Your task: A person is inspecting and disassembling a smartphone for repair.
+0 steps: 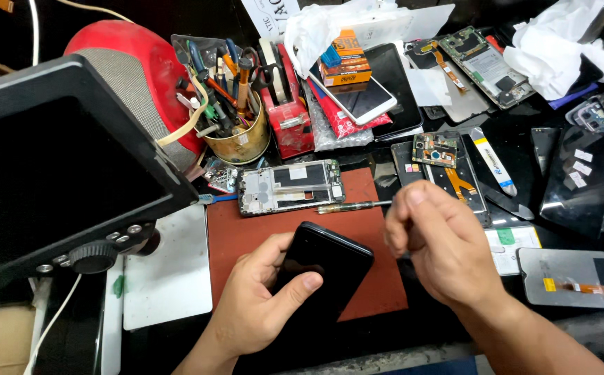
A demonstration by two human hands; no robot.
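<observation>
Black glass under the left hand (260,302) — a dark phone (324,271) lies tilted on the brick-red work mat (378,278), its lower end wrapped by that hand's fingers, thumb pressed across its face. The right hand (441,253) hovers just beside the phone's upper right corner, fingers pinched narrow around the handle of a thin screwdriver (354,206) whose shaft points away to the left, lying level just above the mat.

Judging by the grip, the step wants a steady hold: the left hand should keep the phone flat on the mat so it cannot skate, while the right brings the tip down gently, with light pressure only, as a slip could scratch the glass or lose a tiny screw among the clutter. Whether the tip touches anything now I cannot tell.

Just beyond the tool's tip, touching the mat's far edge, lies a stripped phone frame (290,187) with its inside showing. Beyond the right hand sits an opened phone (448,173) with a small green circuit board (435,148) on it and an orange ribbon cable. Further off from the left hand stand a brass-coloured tin of tools (236,132), a red tape dispenser (288,118) and a red helmet-like dome (135,62); a large dark monitor (59,167) looms at the far left. To the right of the right hand, loose screen panels (573,278) lie on the black tabletop (524,125), well apart from the phone.
</observation>
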